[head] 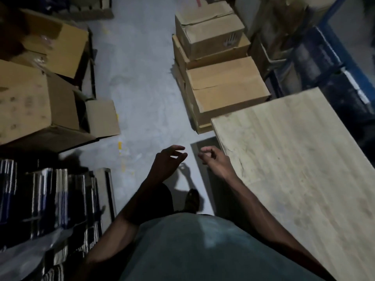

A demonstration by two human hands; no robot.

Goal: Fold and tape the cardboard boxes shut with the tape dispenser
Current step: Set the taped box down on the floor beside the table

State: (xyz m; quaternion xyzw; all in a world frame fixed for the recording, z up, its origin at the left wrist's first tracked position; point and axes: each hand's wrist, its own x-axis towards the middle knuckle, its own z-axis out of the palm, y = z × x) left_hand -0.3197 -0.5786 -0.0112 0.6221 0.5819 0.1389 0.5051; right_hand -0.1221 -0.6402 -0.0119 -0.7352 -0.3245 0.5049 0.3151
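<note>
Empty hands
left hand [169, 161] and right hand [213, 159] loosely curled, holding nothing; closed box [225, 86] beyond table's [294, 155] far corner, seam sideways.

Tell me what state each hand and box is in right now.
Left hand: empty, fingers loosely curled.
Right hand: empty, fingers loosely curled.
Left box: flaps open.
Top right box: flaps folded shut.
Near right box: flaps folded shut.
</note>
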